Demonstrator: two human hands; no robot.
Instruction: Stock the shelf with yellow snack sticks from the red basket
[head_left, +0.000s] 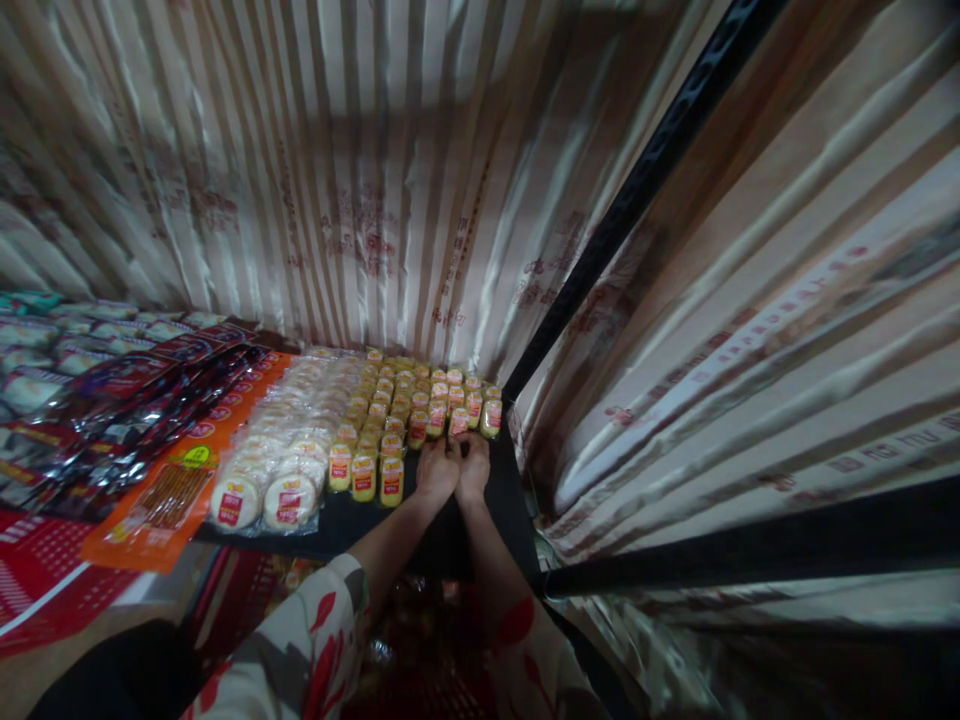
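My left hand (437, 470) and my right hand (472, 466) are side by side at the front of the rows, fingers curled and fingertips close together. Between them, at their tips, is a small wrapped yellow cake (459, 421) with a red label, its lower end partly covered by the fingers. More of these wrapped cakes (364, 475) stand in rows to the left of my hands and beyond them. Another one (491, 418) stands at the right end, just beyond my right hand. All rest on a black shelf (352, 525).
Left of the cakes are round white wrapped pastries (290, 502), orange packs of brown sticks (169, 505) and dark shiny packets (150, 375). A red basket (45, 570) is at lower left. Black metal posts (600, 240) and pleated printed cloth (375, 150) enclose the shelf.
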